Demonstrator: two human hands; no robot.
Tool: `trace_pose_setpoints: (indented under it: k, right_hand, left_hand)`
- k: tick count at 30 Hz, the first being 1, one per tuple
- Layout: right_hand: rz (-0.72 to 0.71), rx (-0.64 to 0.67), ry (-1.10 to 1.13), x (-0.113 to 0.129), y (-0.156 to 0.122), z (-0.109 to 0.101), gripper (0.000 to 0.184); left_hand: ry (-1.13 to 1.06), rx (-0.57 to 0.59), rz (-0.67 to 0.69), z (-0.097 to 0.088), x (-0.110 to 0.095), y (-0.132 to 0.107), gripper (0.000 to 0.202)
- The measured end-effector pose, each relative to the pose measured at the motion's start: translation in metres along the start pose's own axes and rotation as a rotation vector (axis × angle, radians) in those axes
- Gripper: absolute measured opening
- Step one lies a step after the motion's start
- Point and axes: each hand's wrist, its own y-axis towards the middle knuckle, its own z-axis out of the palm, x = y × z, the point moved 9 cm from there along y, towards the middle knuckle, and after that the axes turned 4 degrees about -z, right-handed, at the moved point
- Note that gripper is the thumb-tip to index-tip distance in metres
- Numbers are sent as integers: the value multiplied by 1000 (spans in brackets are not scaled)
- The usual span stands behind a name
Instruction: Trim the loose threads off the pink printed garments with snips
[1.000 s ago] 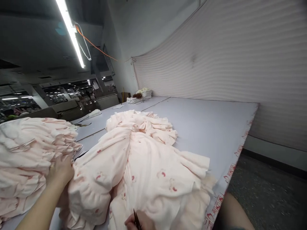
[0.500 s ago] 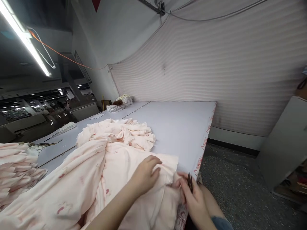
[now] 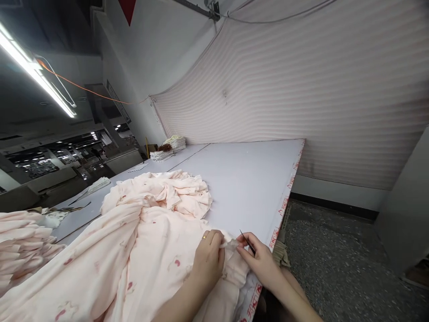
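Note:
A pale pink garment [image 3: 157, 241] with small printed motifs and ruffled edges lies in loose folds across the table. My left hand [image 3: 209, 255], with a ring on one finger, is closed in a pinch on the garment's edge. Close by on the right, my right hand [image 3: 256, 257] holds dark thread snips [image 3: 248, 243] in its curled fingers, their points sticking up toward the left. Its thumb and fingertip also pinch the end of a small whitish piece [image 3: 231, 244] stretched between both hands. Whether that piece is a label or part of the hem I cannot tell.
More pink ruffled pieces [image 3: 23, 250] are heaped at the left. Folded cloth stacks [image 3: 174, 144] stand at the far end of the grey table [image 3: 248, 174]. Red-printed tape [image 3: 284, 201] runs along its right edge. Striped cloth [image 3: 284, 89] hangs behind it.
My left hand has gone from loosely spread over the cloth to a pinch on its edge. My right hand has moved slightly up and left, and the snips now lean left.

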Motion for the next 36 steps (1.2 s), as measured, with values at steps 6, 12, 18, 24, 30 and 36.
trace_pose_setpoints:
  k: [6, 12, 18, 24, 30, 36]
  right_hand:
    - [-54, 132, -251, 30, -3, -8, 29]
    - [-66, 264, -216, 43, -2, 2, 25]
    - [-51, 305, -142, 39, 0, 5, 24]
    - [-30, 303, -168, 36, 3, 8, 23]
    - [-40, 250, -232, 41, 0, 3, 23]
    - [-115, 215, -410, 46, 1, 9, 25]
  left_hand:
    - [-137, -65, 29, -13, 1, -8, 29]
    - [-211, -73, 49, -17, 1, -10, 32]
    - [-206, -51, 51, -18, 4, -12, 42]
    - [-209, -48, 80, -17, 2, -14, 43]
    - [-347, 27, -181, -7, 24, -14, 20]
    - [-628, 144, -313, 0, 29, -10, 21]
